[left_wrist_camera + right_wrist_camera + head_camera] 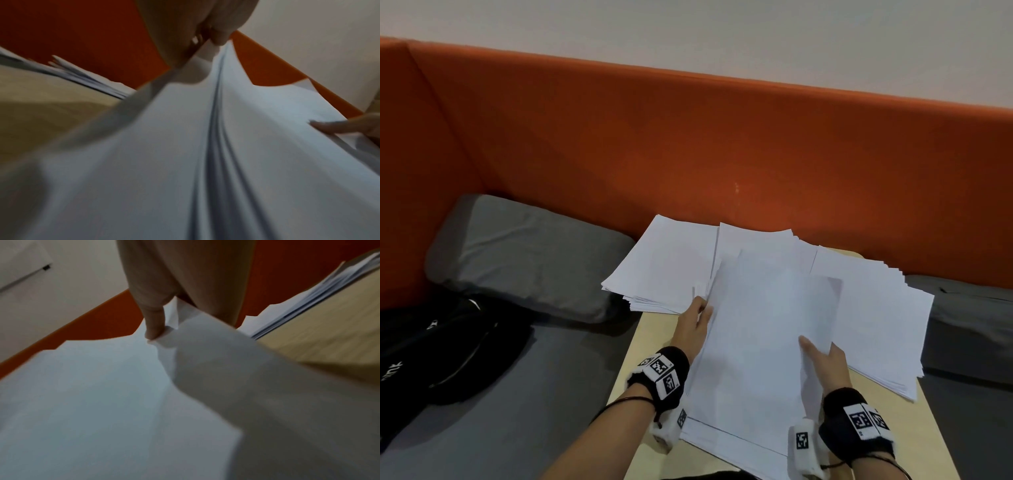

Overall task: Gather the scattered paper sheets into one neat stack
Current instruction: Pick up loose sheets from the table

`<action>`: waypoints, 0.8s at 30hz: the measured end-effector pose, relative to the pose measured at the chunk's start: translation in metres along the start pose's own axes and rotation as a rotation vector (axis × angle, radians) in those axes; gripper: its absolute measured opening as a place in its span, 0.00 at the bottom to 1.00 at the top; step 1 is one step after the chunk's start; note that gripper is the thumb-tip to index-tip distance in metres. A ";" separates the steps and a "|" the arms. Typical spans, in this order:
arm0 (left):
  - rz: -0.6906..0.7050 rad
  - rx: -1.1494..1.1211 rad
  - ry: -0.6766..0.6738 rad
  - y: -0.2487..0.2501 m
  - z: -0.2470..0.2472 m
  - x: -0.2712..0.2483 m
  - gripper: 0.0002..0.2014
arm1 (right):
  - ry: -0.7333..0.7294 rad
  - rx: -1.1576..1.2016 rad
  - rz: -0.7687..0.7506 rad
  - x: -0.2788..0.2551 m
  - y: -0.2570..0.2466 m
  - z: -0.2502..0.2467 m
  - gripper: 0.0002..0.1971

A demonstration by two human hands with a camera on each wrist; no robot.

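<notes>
White paper sheets lie spread over a small light wooden table (654, 342). A bundle of sheets (756, 325) is lifted off the table in the middle. My left hand (695, 322) grips its left edge, and the left wrist view shows my fingers (218, 34) pinching that edge. My right hand (822, 359) holds the bundle's right side, thumb (154, 321) on top and the other fingers hidden beneath. One pile of sheets (667, 267) lies fanned at the back left. A second pile (887, 318) lies at the right. More sheets (729, 442) lie flat under the bundle near the front edge.
The table stands on a grey seat (524, 394) against an orange padded back (688, 144). A grey cushion (524, 253) lies to the left. Further left is a black bag (441, 346). Another grey cushion (969, 322) sits at the right.
</notes>
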State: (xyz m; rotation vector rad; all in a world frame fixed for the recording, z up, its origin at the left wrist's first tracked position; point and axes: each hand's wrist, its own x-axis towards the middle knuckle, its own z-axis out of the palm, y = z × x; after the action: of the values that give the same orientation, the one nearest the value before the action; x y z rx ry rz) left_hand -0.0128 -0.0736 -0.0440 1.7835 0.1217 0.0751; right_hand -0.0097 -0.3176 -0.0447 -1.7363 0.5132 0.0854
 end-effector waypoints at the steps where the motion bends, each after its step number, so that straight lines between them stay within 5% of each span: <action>1: -0.021 -0.034 -0.082 0.002 0.002 -0.002 0.07 | -0.024 0.006 -0.012 -0.002 -0.003 0.003 0.19; 3: -0.080 0.017 -0.194 0.006 0.004 -0.003 0.20 | -0.050 0.007 -0.055 -0.007 -0.008 0.008 0.19; 5: -0.053 0.035 -0.155 0.019 0.003 0.002 0.25 | -0.033 0.053 -0.136 -0.011 -0.018 0.008 0.18; 9: 0.172 -0.193 -0.010 0.079 -0.016 0.016 0.09 | 0.021 0.178 -0.394 -0.023 -0.072 0.001 0.12; 15: 0.582 -0.087 0.189 0.134 -0.030 0.020 0.08 | 0.078 0.398 -0.697 -0.043 -0.144 -0.003 0.30; 19: 0.563 -0.094 0.194 0.120 -0.024 0.013 0.11 | 0.058 0.317 -0.726 -0.048 -0.136 0.007 0.21; 24: 0.449 -0.090 0.153 0.096 -0.019 0.009 0.10 | -0.067 0.165 -0.461 -0.038 -0.100 0.021 0.11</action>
State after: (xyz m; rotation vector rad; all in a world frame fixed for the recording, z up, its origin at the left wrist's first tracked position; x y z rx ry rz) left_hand -0.0025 -0.0744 0.0535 1.6857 -0.1730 0.5314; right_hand -0.0016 -0.2729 0.0544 -1.6428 0.0603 -0.2202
